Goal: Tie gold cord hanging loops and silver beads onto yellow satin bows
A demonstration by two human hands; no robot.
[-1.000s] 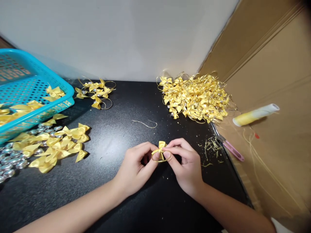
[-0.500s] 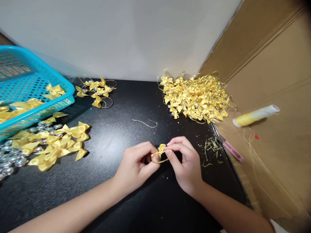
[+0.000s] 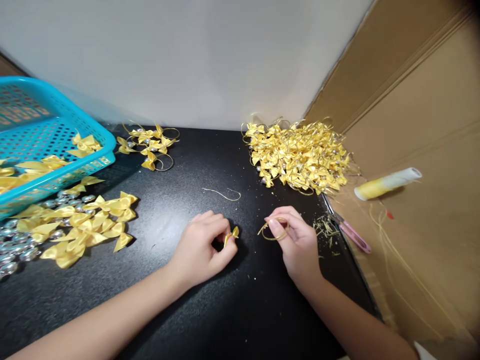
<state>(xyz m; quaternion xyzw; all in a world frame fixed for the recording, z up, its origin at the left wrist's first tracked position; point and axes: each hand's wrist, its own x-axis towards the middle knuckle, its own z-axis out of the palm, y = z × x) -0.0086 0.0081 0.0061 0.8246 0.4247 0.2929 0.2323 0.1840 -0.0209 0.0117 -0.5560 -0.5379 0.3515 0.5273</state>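
My left hand (image 3: 208, 245) is closed, thumb and forefinger pinching a yellow ribbon bow (image 3: 235, 233) that is mostly hidden by the fingers. A short gap to the right, my right hand (image 3: 296, 240) grips a gold cord loop (image 3: 270, 238) between thumb and fingers; a knotted end sticks out to the left. The bow and the loop are apart. Both hands are low over the black table (image 3: 180, 320), near its middle. Beyond them a thin pale thread (image 3: 223, 195) lies on the tabletop.
Looped bows (image 3: 296, 155) are heaped at the back right, with a smaller group (image 3: 150, 145) at the back left. Loose bows (image 3: 90, 225) and silver beads (image 3: 18, 245) lie beside a blue basket (image 3: 82, 162). Pink-handled scissors (image 3: 354, 236), thread scraps (image 3: 326, 227) and a yellow-white tube (image 3: 388, 184) are at right.
My hands have moved apart. The gold loop, held between both hands before, is now in my right hand alone, while the bow stays in my left. The view has shifted slightly.
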